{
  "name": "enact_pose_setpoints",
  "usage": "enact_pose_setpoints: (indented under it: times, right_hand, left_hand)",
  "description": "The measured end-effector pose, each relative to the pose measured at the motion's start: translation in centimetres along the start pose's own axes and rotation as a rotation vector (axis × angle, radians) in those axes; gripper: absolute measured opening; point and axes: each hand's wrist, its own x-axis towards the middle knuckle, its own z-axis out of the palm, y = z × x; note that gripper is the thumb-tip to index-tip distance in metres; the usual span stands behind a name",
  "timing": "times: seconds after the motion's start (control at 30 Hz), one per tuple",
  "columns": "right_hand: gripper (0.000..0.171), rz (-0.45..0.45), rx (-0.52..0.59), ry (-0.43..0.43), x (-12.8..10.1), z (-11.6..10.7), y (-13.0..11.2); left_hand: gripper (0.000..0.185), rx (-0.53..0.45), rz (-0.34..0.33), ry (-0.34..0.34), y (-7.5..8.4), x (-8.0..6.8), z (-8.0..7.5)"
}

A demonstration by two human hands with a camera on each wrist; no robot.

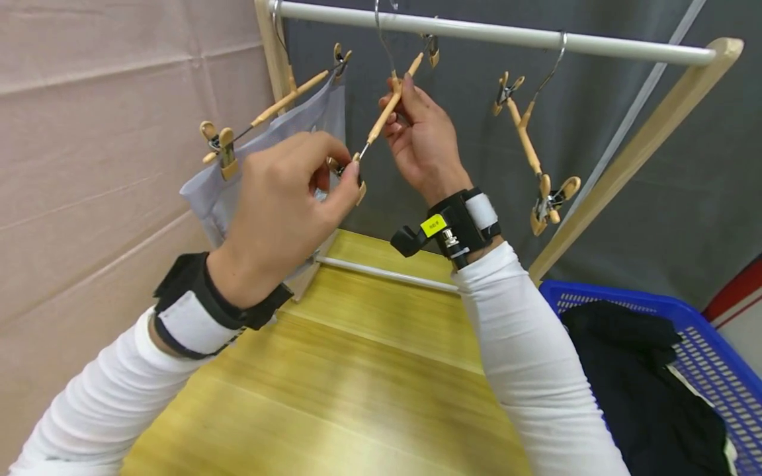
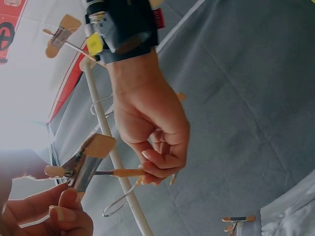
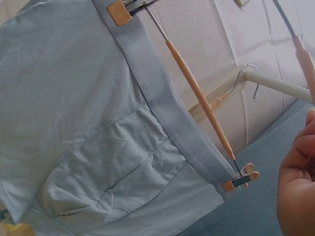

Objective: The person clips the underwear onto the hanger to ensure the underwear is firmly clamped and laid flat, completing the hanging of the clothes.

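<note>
A wooden clip hanger (image 1: pixel 383 119) hangs by its hook from the white rail, slanting toward me. My right hand (image 1: pixel 425 139) holds its bar near the middle, thumb and fingers around the wood. At the near end, my left hand (image 1: pixel 288 192) pinches the clip (image 2: pixel 91 162) between thumb and fingers; nothing shows in that clip's jaws in the left wrist view. The far-end clip (image 1: pixel 434 51) sits beyond my right hand. To the left, light grey-blue underpants (image 3: pixel 98 113) hang by the waistband from two clips of another hanger (image 1: pixel 286 100), partly hidden behind my left hand.
The rail (image 1: pixel 494 30) rests on a wooden frame (image 1: pixel 643 158). A third clip hanger (image 1: pixel 524 135) hangs at the right without a garment. A blue basket (image 1: pixel 625 289) holding black cloth (image 1: pixel 643 383) stands at lower right. Below lies a yellow wooden tabletop (image 1: pixel 357 370).
</note>
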Motion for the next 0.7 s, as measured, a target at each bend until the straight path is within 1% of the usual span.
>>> enact_pose_setpoints:
  times: [0.13,0.23,0.33,0.43,0.57,0.7]
  right_hand:
    - [0.026,-0.016,-0.028,-0.034,-0.3,-0.4,0.0]
    - [0.025,-0.017,-0.058,-0.047,-0.7,-0.8,0.3]
    - [0.024,-0.008,-0.087,-0.046,-1.1,-1.3,0.7]
    - [0.024,-0.004,-0.11,-0.034,-1.5,-2.0,1.2]
    - [0.023,-0.027,-0.169,-0.021,-2.2,-2.9,1.8]
    - [0.024,-0.06,-0.236,-0.008,-3.0,-3.7,2.1]
  left_hand:
    - [0.012,0.016,-0.007,-0.018,0.2,-0.9,0.2]
    - [0.009,0.02,-0.01,-0.049,0.2,-1.7,0.3]
    - [0.008,-0.002,-0.048,-0.057,0.1,-2.5,0.5]
    - [0.007,-0.004,-0.078,-0.075,0.0,-3.2,0.7]
    - [0.004,-0.004,-0.107,-0.128,-0.1,-4.2,1.1]
    - [0.006,0.011,-0.146,-0.173,-0.3,-5.3,1.5]
